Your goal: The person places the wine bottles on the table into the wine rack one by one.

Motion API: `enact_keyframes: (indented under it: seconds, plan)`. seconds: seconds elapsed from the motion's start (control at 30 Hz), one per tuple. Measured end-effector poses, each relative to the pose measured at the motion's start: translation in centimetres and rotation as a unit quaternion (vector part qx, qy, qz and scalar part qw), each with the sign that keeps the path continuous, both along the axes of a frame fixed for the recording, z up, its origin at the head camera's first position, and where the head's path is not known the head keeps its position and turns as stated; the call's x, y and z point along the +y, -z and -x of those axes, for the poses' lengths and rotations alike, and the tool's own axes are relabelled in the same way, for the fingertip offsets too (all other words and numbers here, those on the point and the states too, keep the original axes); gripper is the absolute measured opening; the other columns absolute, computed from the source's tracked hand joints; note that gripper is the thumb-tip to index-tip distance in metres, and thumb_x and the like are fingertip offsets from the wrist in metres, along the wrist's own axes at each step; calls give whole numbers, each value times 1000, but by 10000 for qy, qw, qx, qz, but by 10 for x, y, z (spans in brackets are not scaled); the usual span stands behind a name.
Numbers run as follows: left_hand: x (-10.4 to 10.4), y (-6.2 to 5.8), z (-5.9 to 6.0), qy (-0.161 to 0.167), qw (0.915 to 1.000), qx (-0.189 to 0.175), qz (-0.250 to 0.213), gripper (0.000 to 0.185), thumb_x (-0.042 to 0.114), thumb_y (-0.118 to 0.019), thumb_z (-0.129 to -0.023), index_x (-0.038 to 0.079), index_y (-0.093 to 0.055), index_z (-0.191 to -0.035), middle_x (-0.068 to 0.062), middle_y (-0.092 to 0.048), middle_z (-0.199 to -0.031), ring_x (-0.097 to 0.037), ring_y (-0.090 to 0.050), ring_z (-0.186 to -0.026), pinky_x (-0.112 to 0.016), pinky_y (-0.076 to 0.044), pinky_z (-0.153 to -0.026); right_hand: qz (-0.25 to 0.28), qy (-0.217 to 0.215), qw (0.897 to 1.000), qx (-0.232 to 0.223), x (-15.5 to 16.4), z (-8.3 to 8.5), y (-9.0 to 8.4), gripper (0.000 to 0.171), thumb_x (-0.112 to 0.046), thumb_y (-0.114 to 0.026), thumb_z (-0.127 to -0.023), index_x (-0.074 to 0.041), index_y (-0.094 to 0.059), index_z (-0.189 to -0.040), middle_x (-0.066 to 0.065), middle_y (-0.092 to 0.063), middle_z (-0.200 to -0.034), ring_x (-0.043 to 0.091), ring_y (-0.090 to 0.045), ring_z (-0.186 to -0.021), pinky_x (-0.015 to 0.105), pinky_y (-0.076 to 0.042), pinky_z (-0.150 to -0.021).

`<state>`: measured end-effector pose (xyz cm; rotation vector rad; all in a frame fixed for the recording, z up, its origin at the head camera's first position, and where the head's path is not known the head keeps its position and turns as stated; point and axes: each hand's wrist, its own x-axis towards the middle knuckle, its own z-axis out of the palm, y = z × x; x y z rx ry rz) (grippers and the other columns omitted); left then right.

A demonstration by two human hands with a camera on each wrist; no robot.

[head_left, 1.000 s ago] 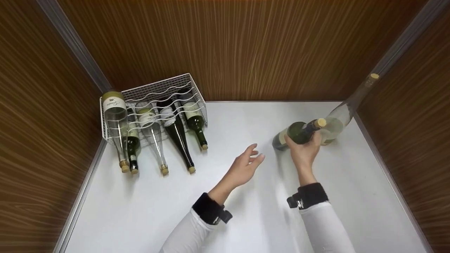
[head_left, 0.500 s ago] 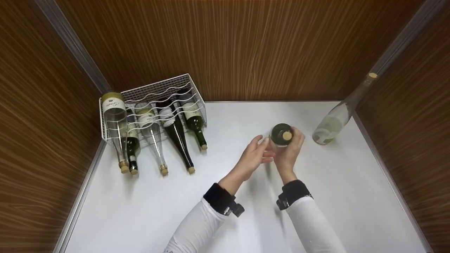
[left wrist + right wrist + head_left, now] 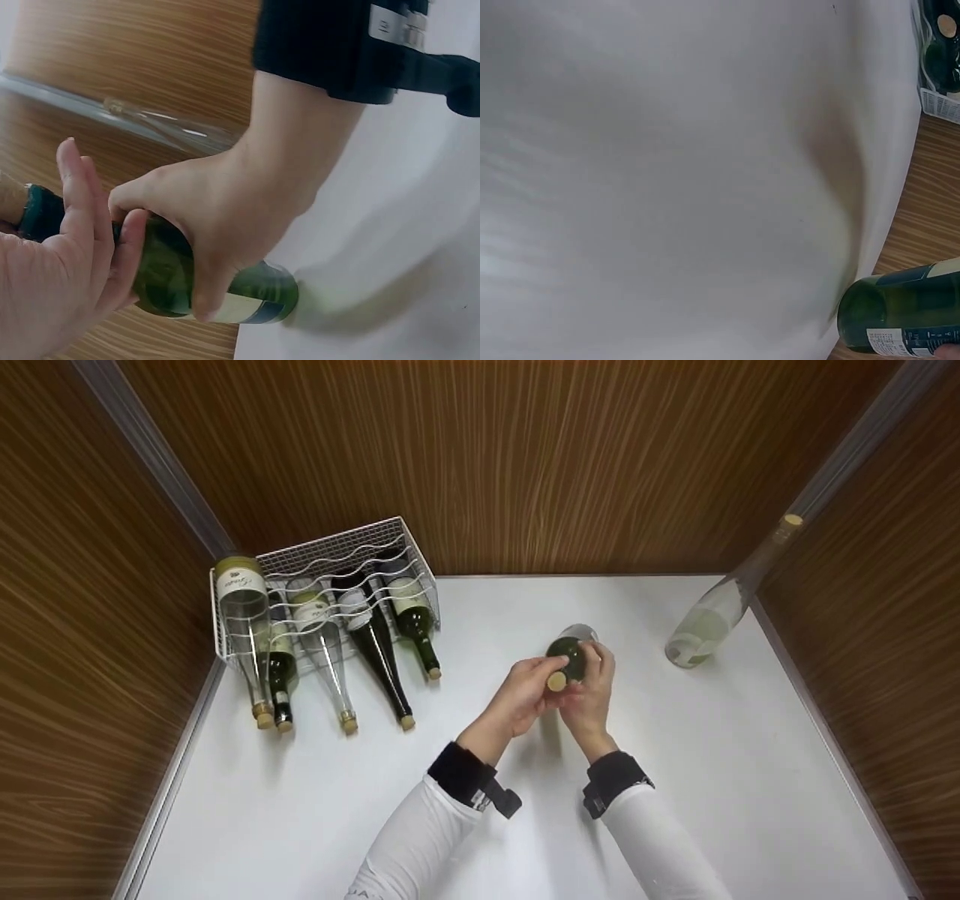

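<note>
A corked green wine bottle is held between both hands, tilted with its cork towards the body in the head view. My right hand grips the bottle's body, thumb and fingers around it in the left wrist view. At the neck, my left hand holds on with the thumb laid over it; its fingers show beside the neck in the left wrist view. The bottle's labelled base enters the right wrist view at lower right, with a fingertip on it.
A white wire rack at the back left bears several corked bottles, necks facing forward. One clear bottle stands on the white table at right. Wood-grain panels enclose the table's back and sides.
My right hand has carried the green bottle leftwards, away from the clear bottle, and its neck has tipped towards the body. My left hand has come over and taken hold of the neck.
</note>
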<state>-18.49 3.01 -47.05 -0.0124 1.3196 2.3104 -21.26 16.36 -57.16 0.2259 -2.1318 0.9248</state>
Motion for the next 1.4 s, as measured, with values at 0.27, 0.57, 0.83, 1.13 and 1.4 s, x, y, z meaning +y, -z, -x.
enact_keyframes:
  seconds: [0.27,0.57,0.83,1.13,1.4]
  plan:
    - [-4,11,-1,-418,9989,84,171,22,1,-57,-93,-16,-59,-109,-20,-65,-83,-15,-64,-62,-20,-54,-56,-236,-508,9976,-413,2,1,-7,93,34,-56,-53,-14,-41,-131,16,-37,-136,35,-42,-129,47,-45,-99]
    - [-16,21,-4,-518,9933,942,436,56,-7,-62,-87,-14,-43,-139,-33,-65,-106,-16,-63,-60,-21,-51,-52,409,-1132,9828,-1399,14,6,-23,75,21,-69,-75,-7,-43,-140,22,-30,-142,40,-42,-131,48,-45,-101]
    - [-21,36,-8,-440,9826,1276,1277,63,-4,-64,-85,-12,-39,-143,-19,-71,-95,-18,-67,-67,-24,-54,-54,2323,-1270,8981,-3511,28,15,-30,50,-12,-43,-105,-1,-29,-152,23,-35,-148,40,-45,-131,42,-46,-101]
    - [-18,53,-18,-280,9661,1635,1977,66,-3,-67,-82,-13,-39,-142,-23,-65,-115,-20,-69,-92,-29,-58,-67,3196,-1623,8104,-4634,29,28,-38,74,-54,-31,-104,0,-20,-154,24,-41,-144,42,-53,-121,46,-51,-92]
    - [-19,58,-28,-13,9437,1942,2680,73,3,-68,-79,-7,-39,-145,-21,-64,-122,-17,-68,-95,-28,-57,-73,2897,-1064,7932,-5250,17,31,-55,90,-55,-55,-94,3,-17,-152,26,-46,-135,39,-56,-117,48,-52,-90]
